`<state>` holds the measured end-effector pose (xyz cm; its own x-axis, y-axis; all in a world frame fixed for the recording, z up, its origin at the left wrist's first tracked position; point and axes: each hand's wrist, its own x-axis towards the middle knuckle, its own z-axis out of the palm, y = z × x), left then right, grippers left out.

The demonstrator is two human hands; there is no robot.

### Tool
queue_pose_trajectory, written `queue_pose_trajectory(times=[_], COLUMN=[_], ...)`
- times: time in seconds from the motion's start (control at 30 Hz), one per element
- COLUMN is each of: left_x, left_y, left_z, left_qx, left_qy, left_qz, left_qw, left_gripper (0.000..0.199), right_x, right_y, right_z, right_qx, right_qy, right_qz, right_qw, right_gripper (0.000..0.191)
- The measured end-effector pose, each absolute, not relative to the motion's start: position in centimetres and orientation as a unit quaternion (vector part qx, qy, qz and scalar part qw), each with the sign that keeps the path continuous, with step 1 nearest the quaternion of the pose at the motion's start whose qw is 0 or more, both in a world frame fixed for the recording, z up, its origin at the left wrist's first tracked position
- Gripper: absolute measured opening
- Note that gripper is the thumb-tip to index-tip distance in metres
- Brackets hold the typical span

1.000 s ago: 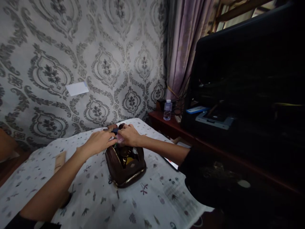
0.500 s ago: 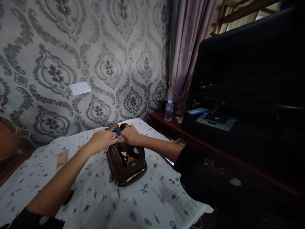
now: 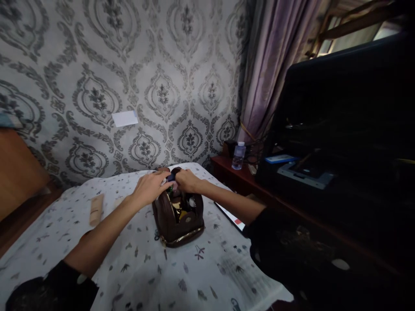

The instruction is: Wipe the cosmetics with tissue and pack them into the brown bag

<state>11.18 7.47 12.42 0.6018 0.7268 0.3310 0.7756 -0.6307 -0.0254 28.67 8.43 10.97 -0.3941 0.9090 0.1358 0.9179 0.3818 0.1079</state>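
A brown makeup bag (image 3: pixel 180 235) with a gold zipper lies unzipped on the patterned white cloth. Small items show inside it, among them a yellow one (image 3: pixel 183 214); most are too dim to name. My left hand (image 3: pixel 151 186) is at the far left of the opening, thumb and fingers bent over its edge. At the far right edge my right hand (image 3: pixel 188 180) is closed, its fingertips hidden by the hand itself. Between the hands show a dark blue item (image 3: pixel 171 177) and a pinkish one (image 3: pixel 175 186).
A beige tube (image 3: pixel 96 209) lies left of my left forearm. Right of the bag, a tablet-like device (image 3: pixel 231 216) is partly under my right forearm. A water bottle (image 3: pixel 238 156) stands on the reddish ledge (image 3: pixel 223 166), near a large black screen (image 3: pixel 337 108).
The view has swung left, so everything sits farther right. My left hand has lifted slightly, its thumb now apart from the fingers. My right hand stays at the bag's far edge.
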Motion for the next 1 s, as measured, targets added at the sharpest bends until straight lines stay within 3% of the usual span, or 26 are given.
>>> queue_pose_trajectory(times=[0.17, 0.3, 0.37, 0.43, 0.53, 0.67, 0.8, 1.0], left_x=[8.3, 3.5, 0.7, -2.2, -6.3, -9.8, -9.8, -8.4], left_y=[5.6, 3.4, 2.3, 1.6, 1.0, 0.6, -0.5, -1.6], left_z=[11.5, 9.8, 8.5, 7.3, 5.6, 3.6, 1.0, -1.7], left_qx=[-0.835, -0.791, -0.770, -0.738, -0.671, -0.627, -0.710, -0.774], left_qy=[-0.430, -0.485, -0.519, -0.556, -0.627, -0.681, -0.627, -0.600], left_qz=[-0.342, -0.373, -0.371, -0.384, -0.395, -0.378, -0.319, -0.189], left_qw=[0.045, -0.011, -0.020, -0.013, 0.014, 0.023, -0.001, 0.075], left_gripper=[0.036, 0.038, 0.039, 0.039, 0.040, 0.043, 0.042, 0.034], right_x=[29.6, 29.3, 28.2, 26.7, 23.9, 20.1, 16.9, 13.9], right_y=[6.6, 2.1, -0.7, -3.1, -5.0, -4.5, -2.7, -1.6], right_z=[12.3, 11.6, 10.4, 8.5, 5.0, 0.9, -0.5, -2.6], right_qx=[-0.564, -0.532, -0.469, -0.394, -0.293, -0.293, -0.360, -0.375], right_qy=[-0.813, -0.763, -0.767, -0.811, -0.888, -0.898, -0.841, -0.772], right_qz=[-0.097, -0.053, 0.010, 0.077, 0.156, 0.231, 0.324, 0.407], right_qw=[0.104, 0.363, 0.437, 0.425, 0.317, 0.234, 0.240, 0.313], right_gripper=[0.023, 0.026, 0.031, 0.034, 0.035, 0.023, 0.013, 0.012])
